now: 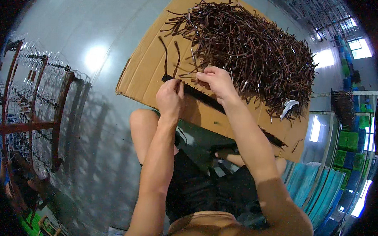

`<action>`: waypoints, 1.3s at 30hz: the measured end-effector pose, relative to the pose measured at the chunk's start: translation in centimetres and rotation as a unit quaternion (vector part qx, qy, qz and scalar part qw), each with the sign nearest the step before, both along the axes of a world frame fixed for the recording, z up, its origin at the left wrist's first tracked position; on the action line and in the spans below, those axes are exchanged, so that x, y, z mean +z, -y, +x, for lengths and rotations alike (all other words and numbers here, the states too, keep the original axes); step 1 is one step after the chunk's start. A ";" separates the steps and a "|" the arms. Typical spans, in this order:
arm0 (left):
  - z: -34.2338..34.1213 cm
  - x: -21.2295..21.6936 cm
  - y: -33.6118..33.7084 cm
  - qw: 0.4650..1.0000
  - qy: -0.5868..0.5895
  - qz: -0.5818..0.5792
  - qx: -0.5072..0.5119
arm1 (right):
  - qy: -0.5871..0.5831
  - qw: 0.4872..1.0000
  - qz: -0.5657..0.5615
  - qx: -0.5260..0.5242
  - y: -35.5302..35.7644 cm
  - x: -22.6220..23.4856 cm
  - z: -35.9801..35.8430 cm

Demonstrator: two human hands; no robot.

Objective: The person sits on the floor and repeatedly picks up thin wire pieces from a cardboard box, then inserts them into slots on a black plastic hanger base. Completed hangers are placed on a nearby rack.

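Note:
A long black bar with a row of small teeth (204, 98) lies slanted along the near side of a cardboard sheet (142, 69). My left hand (171, 98) is closed at the bar's left end, fingers bent over it; its fingertips are partly hidden. Two thin brown strips, curved like eyeglass temples (165, 58), stand up from that end. Just to the right, my right hand (218, 83) pinches another slender brown temple (187, 74), pointing left towards the left fingertips. Beyond both hands rises a large heap of similar brown temples (251, 49).
A white scrap (289, 109) rests on the heap's near right edge. Metal racks (38, 98) stand on the grey floor to the left. Green and blue crates (348, 144) and teal sheets (315, 182) are at the right. My knees (143, 128) touch close to the cardboard's near edge.

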State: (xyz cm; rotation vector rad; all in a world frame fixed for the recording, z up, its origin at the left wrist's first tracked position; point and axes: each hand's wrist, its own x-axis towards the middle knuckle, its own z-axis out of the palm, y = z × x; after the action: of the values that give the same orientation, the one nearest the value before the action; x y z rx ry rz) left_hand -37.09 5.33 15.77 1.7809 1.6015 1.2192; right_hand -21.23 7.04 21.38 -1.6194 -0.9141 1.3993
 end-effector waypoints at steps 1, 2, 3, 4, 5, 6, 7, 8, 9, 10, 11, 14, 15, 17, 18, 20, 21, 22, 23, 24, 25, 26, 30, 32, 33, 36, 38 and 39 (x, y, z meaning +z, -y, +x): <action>0.0 0.1 0.1 1.000 -0.005 0.002 -0.002 | 0.047 0.999 -0.011 -0.019 0.1 1.2 -1.1; 0.0 0.2 0.3 1.000 -0.011 0.003 -0.004 | 0.018 1.000 -0.004 -0.022 0.1 0.9 -1.8; 0.2 0.4 0.3 1.000 -0.015 0.007 -0.006 | -0.009 1.000 0.005 -0.026 0.0 0.6 -2.2; 0.3 0.5 0.3 1.000 -0.016 0.006 -0.003 | -0.037 0.999 0.014 -0.030 0.0 0.3 -2.4; 0.4 0.5 0.2 1.000 -0.017 0.006 0.000 | 0.010 0.997 0.072 -0.021 0.1 -0.3 -2.3; 0.4 0.5 0.2 1.000 -0.018 0.004 0.004 | 0.006 0.995 0.092 -0.025 0.2 -0.6 -2.5; 0.4 0.5 0.2 1.000 -0.018 0.003 0.002 | 0.002 0.993 0.113 -0.028 0.4 -0.9 -2.6; 0.4 0.5 0.2 1.000 -0.018 0.002 0.001 | -0.003 0.991 0.133 -0.031 0.5 -1.2 -2.8; 0.5 0.5 0.2 1.000 -0.017 0.001 -0.001 | 0.040 0.982 0.181 -0.023 0.7 -1.5 -3.0; 0.6 0.4 0.1 1.000 -0.016 0.002 0.000 | 0.061 0.981 0.180 -0.027 0.9 -1.7 -3.1; 0.6 0.2 0.1 1.000 -0.016 0.003 0.002 | 0.081 0.980 0.179 -0.032 1.1 -1.8 -3.1; 0.6 0.3 0.0 0.999 -0.033 -0.003 -0.001 | 0.091 0.977 0.189 -0.032 1.3 -2.3 -3.1; 0.6 0.3 0.1 0.999 -0.042 -0.007 -0.002 | 0.085 0.977 0.193 -0.030 1.3 -2.5 -3.1; 0.5 0.6 0.3 0.999 -0.035 -0.018 -0.005 | 0.125 0.971 0.202 -0.025 1.3 -2.9 -3.0; 0.5 0.7 0.2 0.999 -0.031 -0.022 -0.006 | 0.145 0.967 0.208 -0.022 1.2 -2.5 -3.2; 0.3 0.5 0.1 0.999 -0.044 -0.011 -0.008 | 0.185 0.948 0.258 -0.004 1.8 -1.5 -3.7; 0.3 0.4 0.1 0.999 -0.051 -0.006 -0.009 | 0.204 0.937 0.282 0.005 2.0 -0.8 -4.0; 0.2 0.4 0.1 0.999 -0.045 -0.018 -0.006 | 0.258 0.930 0.257 0.051 1.9 -0.4 -4.0; 0.1 0.4 0.3 0.999 -0.039 -0.030 -0.001 | 0.310 0.917 0.230 0.097 1.5 -0.1 -3.8; -0.1 0.6 0.3 0.999 -0.034 -0.041 0.003 | 0.360 0.899 0.205 0.142 0.9 0.4 -3.5; -0.1 0.8 0.2 0.999 -0.017 -0.043 0.020 | 0.265 0.925 0.176 0.209 -0.8 1.2 -2.6; -0.1 1.0 0.3 0.998 0.000 -0.046 0.038 | 0.058 0.944 0.141 0.294 -2.8 -0.4 -1.0; -1.6 2.3 -0.4 0.984 -0.027 -0.121 0.126 | 0.344 0.883 0.210 0.241 -9.3 0.2 -3.0; -1.3 1.9 -0.4 0.991 -0.009 -0.074 0.108 | 0.512 0.745 0.343 0.255 -12.4 -3.6 -3.5; -0.9 2.0 -0.3 0.993 0.001 -0.079 0.085 | 0.584 0.674 0.378 0.249 -12.8 -5.0 -3.5; -0.7 1.3 0.1 0.995 0.078 -0.066 0.021 | 0.620 0.601 0.418 0.282 -13.7 -5.7 -4.0; -0.9 1.4 -0.2 0.997 0.033 -0.071 -0.003 | 0.602 0.594 0.449 0.288 -13.4 -5.6 -2.8; -1.2 1.2 -0.3 0.997 0.016 -0.078 -0.005 | 0.571 0.637 0.438 0.278 -12.1 -5.0 -3.0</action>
State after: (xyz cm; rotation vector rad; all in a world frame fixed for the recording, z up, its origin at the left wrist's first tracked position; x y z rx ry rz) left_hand -38.29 5.59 16.92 1.6629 1.6203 1.0805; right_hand -24.23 19.18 16.34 -1.2707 -2.4826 -0.1732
